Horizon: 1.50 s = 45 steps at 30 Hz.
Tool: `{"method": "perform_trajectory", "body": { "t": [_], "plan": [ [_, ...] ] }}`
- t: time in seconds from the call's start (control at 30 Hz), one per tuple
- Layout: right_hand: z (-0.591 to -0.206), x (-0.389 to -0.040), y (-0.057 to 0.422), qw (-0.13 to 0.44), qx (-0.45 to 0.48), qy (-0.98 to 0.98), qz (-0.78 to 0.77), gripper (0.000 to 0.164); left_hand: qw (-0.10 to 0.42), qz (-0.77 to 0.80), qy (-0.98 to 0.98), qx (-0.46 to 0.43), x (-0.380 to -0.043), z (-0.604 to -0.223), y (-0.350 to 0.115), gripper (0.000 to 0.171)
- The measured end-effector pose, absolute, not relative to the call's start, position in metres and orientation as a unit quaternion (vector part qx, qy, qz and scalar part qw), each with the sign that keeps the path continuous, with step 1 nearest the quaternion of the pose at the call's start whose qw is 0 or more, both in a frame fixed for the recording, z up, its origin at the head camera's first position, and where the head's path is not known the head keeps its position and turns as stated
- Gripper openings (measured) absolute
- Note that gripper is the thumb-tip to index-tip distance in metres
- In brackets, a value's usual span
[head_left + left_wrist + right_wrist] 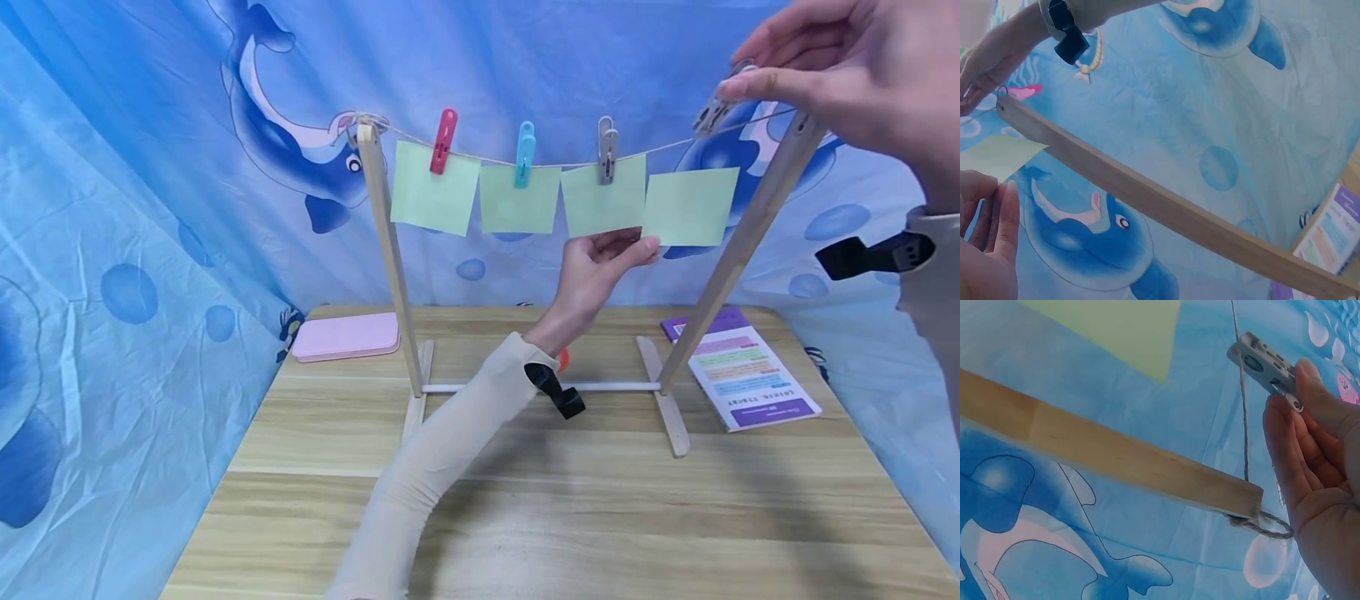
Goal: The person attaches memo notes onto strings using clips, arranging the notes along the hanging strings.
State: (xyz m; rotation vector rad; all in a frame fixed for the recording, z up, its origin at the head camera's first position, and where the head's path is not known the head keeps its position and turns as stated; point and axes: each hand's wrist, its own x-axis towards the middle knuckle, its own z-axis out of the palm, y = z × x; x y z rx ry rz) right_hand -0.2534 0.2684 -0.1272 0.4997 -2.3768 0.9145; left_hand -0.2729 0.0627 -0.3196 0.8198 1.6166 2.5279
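My left hand (588, 279) pinches the lower left corner of a pale green paper square (692, 207) below the string (667, 147), near its right end. My right hand (862, 83) holds a grey clothespin (714, 110) between thumb and fingers. In the right wrist view the clothespin's (1263, 365) far end overlaps the string (1245, 425). Three more green squares hang in a row to the left, under a red clothespin (443, 142), a blue clothespin (525, 155) and another grey clothespin (607, 151).
The string runs between a left wooden post (390, 258) and a right wooden post (738, 254), joined low down by a white rod (615, 386). On the wooden table (525, 517) lie a pink case (345, 336) and a purple-and-white booklet (750, 371). Behind hangs a blue whale-print curtain (112, 167).
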Motion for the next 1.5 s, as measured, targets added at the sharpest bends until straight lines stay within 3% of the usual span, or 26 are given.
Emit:
{"method": "perform_trajectory", "body": {
  "t": [0.13,0.33,0.97,1.3,1.5],
  "plan": [
    [-0.127,-0.253,0.268,0.267,0.190,-0.896,0.301,0.012,0.012,0.823,0.504,0.260,-0.272,-0.315,0.067,0.024],
    [-0.130,-0.250,0.264,0.262,0.204,-0.913,0.236,0.030,0.000,0.834,0.489,0.257,-0.273,-0.309,0.073,0.020],
    [-0.131,-0.252,0.261,0.267,0.263,-0.913,0.162,0.022,-0.004,0.861,0.434,0.267,-0.279,-0.307,0.081,0.031],
    [-0.130,-0.256,0.265,0.259,0.270,-0.917,0.140,0.022,-0.004,0.858,0.432,0.278,-0.281,-0.304,0.084,0.014],
    [-0.131,-0.257,0.266,0.236,0.249,-0.930,0.132,0.028,-0.001,0.856,0.431,0.287,-0.284,-0.307,0.083,0.018]
  ]
}}
